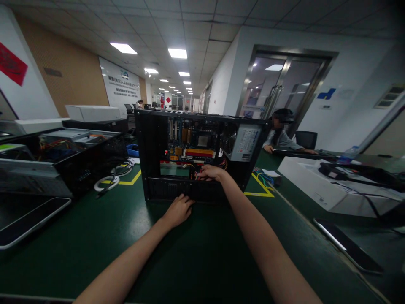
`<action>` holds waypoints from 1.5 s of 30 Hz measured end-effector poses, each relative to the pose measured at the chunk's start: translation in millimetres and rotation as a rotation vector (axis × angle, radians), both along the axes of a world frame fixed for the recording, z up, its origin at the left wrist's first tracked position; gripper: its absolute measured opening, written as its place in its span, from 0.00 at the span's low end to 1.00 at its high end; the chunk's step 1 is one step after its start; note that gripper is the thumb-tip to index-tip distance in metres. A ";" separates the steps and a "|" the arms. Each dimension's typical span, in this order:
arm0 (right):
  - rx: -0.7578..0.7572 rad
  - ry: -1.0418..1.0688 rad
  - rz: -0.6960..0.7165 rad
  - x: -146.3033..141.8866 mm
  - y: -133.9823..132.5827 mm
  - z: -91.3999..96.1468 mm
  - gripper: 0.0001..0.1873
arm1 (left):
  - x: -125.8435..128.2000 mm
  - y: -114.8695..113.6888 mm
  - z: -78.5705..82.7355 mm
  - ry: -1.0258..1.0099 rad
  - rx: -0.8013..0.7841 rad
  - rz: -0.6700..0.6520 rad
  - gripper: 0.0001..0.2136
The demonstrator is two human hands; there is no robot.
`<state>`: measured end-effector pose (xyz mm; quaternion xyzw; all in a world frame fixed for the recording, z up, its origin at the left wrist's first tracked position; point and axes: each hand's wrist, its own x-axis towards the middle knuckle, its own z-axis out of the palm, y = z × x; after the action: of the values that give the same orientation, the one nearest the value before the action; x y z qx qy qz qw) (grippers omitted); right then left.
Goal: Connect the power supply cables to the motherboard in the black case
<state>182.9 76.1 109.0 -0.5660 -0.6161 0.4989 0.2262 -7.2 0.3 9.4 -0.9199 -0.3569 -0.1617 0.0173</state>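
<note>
An open black computer case stands on its side on the green table, its motherboard and grey power supply facing me. My left hand rests with curled fingers against the case's lower front edge. My right hand reaches inside the case over that edge, fingers closed among red and black cables. What they grip is hidden.
Another open case lies at left with a white cable coil beside it. A dark flat panel lies near left, another panel at right. A white box sits right; a seated person works behind.
</note>
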 end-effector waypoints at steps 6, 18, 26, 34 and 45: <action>-0.065 0.362 -0.216 -3.5 -3.6 -2.4 0.06 | -0.2 -0.2 0.2 -0.001 -0.003 -0.001 0.14; -0.273 0.561 -0.357 2.7 7.4 -7.9 0.08 | 0.0 -0.9 2.4 0.010 -0.010 0.002 0.14; -0.351 0.627 -0.404 2.6 15.9 -9.1 0.09 | -0.8 -1.6 1.6 0.006 -0.008 0.003 0.14; -0.364 0.637 -0.420 0.2 22.7 -10.1 0.09 | -0.5 -1.3 1.2 0.008 -0.020 0.009 0.14; -0.383 0.617 -0.415 6.3 37.8 -16.1 0.08 | -0.3 -1.1 1.2 0.005 -0.023 0.016 0.14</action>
<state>189.2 114.0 93.0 -0.5340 -0.2884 0.6944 0.3866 -7.4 -0.8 10.6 -0.9176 -0.3658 -0.1550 0.0090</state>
